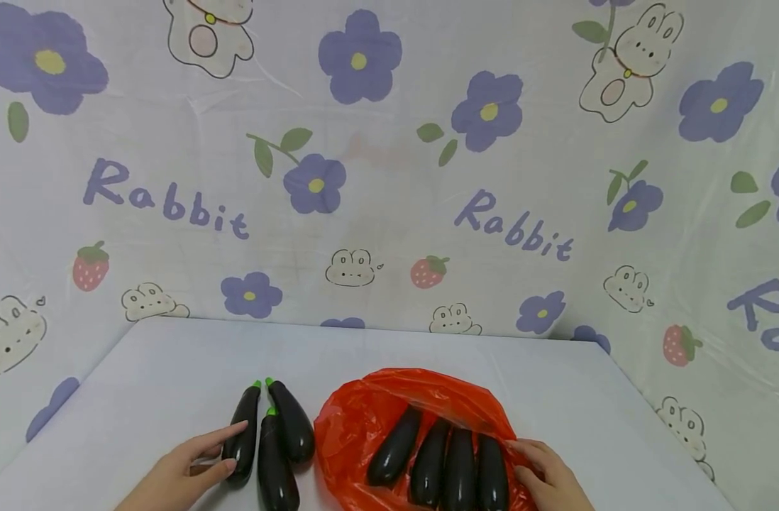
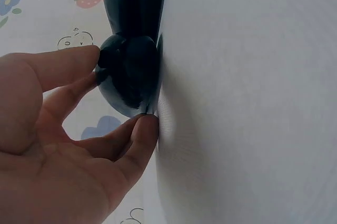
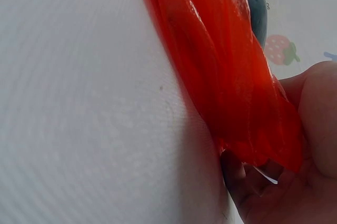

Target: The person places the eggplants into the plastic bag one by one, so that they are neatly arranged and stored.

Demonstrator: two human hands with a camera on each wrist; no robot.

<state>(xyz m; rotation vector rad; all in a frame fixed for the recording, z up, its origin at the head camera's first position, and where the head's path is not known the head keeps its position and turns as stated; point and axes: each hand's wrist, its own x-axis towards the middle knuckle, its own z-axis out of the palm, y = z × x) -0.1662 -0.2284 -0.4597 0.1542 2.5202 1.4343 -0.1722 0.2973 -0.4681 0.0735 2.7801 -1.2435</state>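
Left hand [image 1: 181, 470]: pinching eggplant [image 1: 245, 447] from eight o'clock
Eggplant handling: likely firm, slippery, bruisable; hold mid-body
Right hand [image 1: 550, 477]: pinching flimsy-looking red bag [image 1: 342, 438], three-o'clock edge

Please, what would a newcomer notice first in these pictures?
Probably the bright red plastic bag, open on the white table, with four dark eggplants showing inside. Three more eggplants lie to its left in the head view, the left grip holding the outermost. Behind rises a backdrop printed with rabbits and flowers.

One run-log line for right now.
left hand: grips leftmost eggplant | right hand: holds edge of red bag | in bag: four visible eggplants | outside bag: three eggplants
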